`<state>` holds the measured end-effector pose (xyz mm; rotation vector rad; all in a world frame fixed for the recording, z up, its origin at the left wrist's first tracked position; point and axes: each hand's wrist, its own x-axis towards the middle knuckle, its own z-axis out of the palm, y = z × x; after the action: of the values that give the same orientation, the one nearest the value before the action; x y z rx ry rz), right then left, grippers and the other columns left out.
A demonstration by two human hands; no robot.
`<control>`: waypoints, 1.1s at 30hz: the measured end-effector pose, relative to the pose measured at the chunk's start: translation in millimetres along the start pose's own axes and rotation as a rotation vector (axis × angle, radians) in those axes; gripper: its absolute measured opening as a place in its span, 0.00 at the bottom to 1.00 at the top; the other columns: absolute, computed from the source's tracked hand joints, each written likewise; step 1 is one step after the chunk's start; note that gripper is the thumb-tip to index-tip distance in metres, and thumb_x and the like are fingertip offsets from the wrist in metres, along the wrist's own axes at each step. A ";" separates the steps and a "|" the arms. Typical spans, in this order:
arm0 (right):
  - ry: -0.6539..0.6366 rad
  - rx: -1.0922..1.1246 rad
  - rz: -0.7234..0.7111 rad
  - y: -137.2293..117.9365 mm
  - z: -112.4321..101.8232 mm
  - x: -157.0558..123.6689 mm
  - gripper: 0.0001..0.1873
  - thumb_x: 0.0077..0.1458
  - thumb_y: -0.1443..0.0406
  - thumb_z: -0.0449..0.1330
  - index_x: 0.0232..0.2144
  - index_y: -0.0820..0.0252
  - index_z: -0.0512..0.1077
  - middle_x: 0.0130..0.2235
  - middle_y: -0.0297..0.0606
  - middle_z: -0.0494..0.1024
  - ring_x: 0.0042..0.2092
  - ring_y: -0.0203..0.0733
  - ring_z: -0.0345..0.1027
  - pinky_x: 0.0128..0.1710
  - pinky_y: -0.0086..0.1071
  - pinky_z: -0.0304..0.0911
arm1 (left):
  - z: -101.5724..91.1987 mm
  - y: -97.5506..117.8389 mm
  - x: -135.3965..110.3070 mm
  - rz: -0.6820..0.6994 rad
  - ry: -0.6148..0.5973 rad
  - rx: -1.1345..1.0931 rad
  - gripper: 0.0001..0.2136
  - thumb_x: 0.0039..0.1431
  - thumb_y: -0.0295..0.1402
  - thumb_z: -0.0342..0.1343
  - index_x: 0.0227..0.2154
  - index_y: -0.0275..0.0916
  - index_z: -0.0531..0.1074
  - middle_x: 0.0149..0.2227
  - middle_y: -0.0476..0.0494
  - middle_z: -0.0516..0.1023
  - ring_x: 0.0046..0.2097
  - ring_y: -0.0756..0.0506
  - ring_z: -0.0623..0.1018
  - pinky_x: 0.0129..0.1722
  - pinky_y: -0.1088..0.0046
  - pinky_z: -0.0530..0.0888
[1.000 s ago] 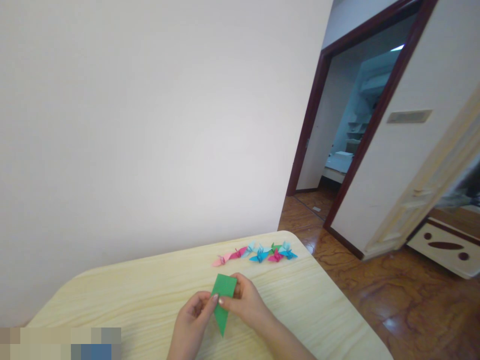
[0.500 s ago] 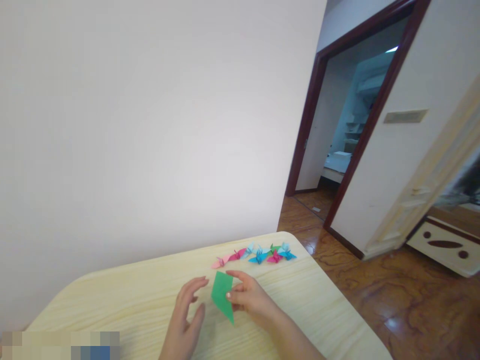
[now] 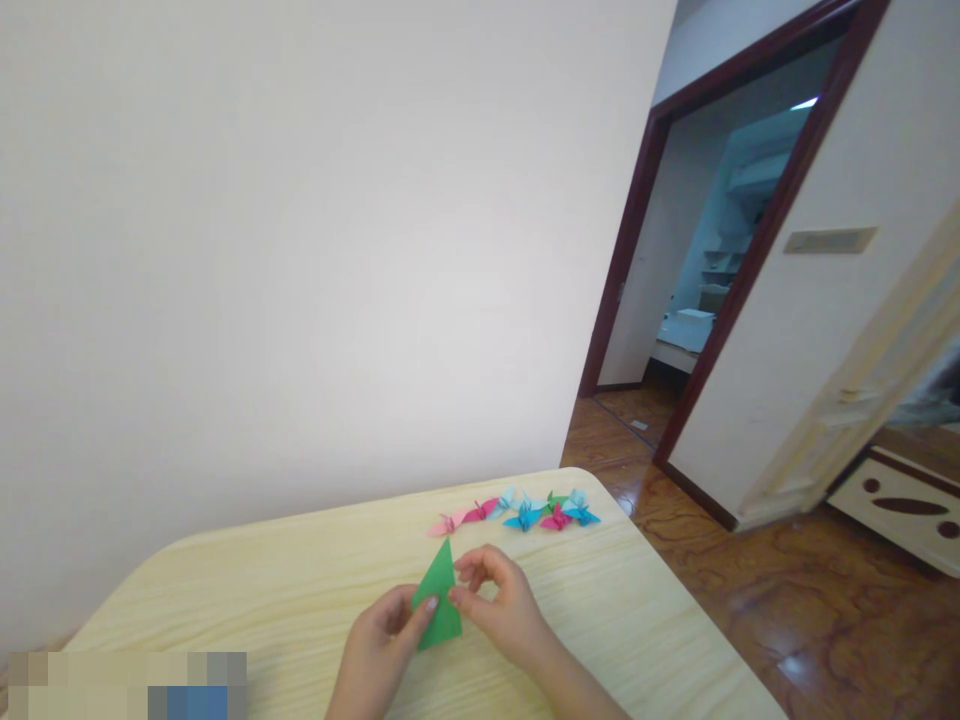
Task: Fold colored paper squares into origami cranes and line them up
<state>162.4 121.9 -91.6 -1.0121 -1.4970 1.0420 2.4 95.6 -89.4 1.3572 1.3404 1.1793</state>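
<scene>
The left hand (image 3: 382,627) is pinching a pointed, folded green paper sheet (image 3: 442,582), seemingly steadying it just beside the loosely spread right hand (image 3: 501,606).

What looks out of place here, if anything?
A small pale scrap lies on the floor by the door frame, like stray litter; too small to identify. A pixelated patch hides the lower-left corner. Otherwise nothing stands out; the green paper shows no visible tear.
</scene>
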 end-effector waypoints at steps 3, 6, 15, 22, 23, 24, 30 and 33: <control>0.010 -0.043 0.003 -5.8 0.1 -2.5 0.10 0.38 0.74 0.63 0.26 0.62 0.69 0.27 0.32 0.70 0.30 0.37 0.64 0.32 0.29 0.61 | 3.5 1.5 -1.4 -0.011 -0.016 -0.047 0.16 0.40 0.47 0.60 0.23 0.37 0.76 0.22 0.47 0.78 0.26 0.45 0.75 0.27 0.74 0.71; 0.020 -0.070 -0.012 -7.3 -0.2 -2.5 0.09 0.38 0.74 0.62 0.25 0.61 0.69 0.27 0.31 0.69 0.30 0.37 0.64 0.32 0.29 0.60 | 4.8 0.6 -2.0 -0.014 -0.018 -0.042 0.16 0.41 0.47 0.60 0.23 0.37 0.77 0.21 0.47 0.78 0.25 0.46 0.74 0.25 0.75 0.70; 0.059 -0.089 -0.025 -4.2 2.5 -1.3 0.12 0.37 0.75 0.62 0.27 0.60 0.66 0.28 0.31 0.69 0.32 0.38 0.64 0.34 0.30 0.61 | 6.4 -2.7 -1.5 -0.016 -0.006 -0.031 0.16 0.40 0.47 0.60 0.23 0.38 0.77 0.20 0.49 0.76 0.23 0.47 0.72 0.22 0.77 0.67; 0.027 -0.134 -0.131 -4.6 0.8 -0.5 0.10 0.37 0.76 0.61 0.23 0.60 0.67 0.28 0.31 0.68 0.32 0.37 0.64 0.33 0.28 0.60 | 7.0 -4.2 0.4 -0.017 -0.008 -0.031 0.16 0.40 0.46 0.60 0.24 0.38 0.77 0.21 0.48 0.76 0.24 0.47 0.73 0.24 0.76 0.68; 0.022 -0.136 -0.146 -5.3 0.8 -0.9 0.09 0.37 0.76 0.61 0.23 0.60 0.67 0.28 0.31 0.68 0.32 0.37 0.64 0.33 0.28 0.61 | 7.1 -3.7 0.5 -0.019 -0.008 -0.035 0.16 0.40 0.46 0.60 0.24 0.38 0.77 0.21 0.48 0.76 0.24 0.47 0.73 0.24 0.75 0.68; 0.013 -0.135 -0.159 -5.9 1.0 -1.4 0.09 0.38 0.75 0.61 0.23 0.60 0.68 0.28 0.32 0.69 0.33 0.37 0.65 0.34 0.28 0.61 | 7.2 -3.2 0.4 -0.023 -0.009 -0.042 0.16 0.40 0.46 0.60 0.24 0.37 0.77 0.20 0.48 0.76 0.24 0.47 0.72 0.24 0.75 0.68; -0.013 -0.186 -0.193 -9.6 2.7 -5.4 0.08 0.42 0.73 0.62 0.29 0.59 0.72 0.32 0.35 0.71 0.36 0.39 0.66 0.37 0.30 0.62 | 8.1 1.6 -1.0 -0.056 -0.022 -0.077 0.18 0.38 0.48 0.60 0.24 0.36 0.77 0.18 0.50 0.74 0.21 0.48 0.70 0.22 0.76 0.67; 0.061 -0.228 -0.190 -10.3 2.5 -6.1 0.14 0.39 0.74 0.62 0.31 0.59 0.69 0.32 0.34 0.71 0.36 0.40 0.66 0.36 0.31 0.61 | 8.1 5.2 -1.5 -0.052 -0.012 -0.082 0.17 0.38 0.48 0.60 0.22 0.37 0.76 0.17 0.50 0.73 0.21 0.48 0.70 0.22 0.75 0.67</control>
<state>159.9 112.9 -83.6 -1.0257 -1.6518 0.7123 11.4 94.2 -85.8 1.2622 1.2976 1.1764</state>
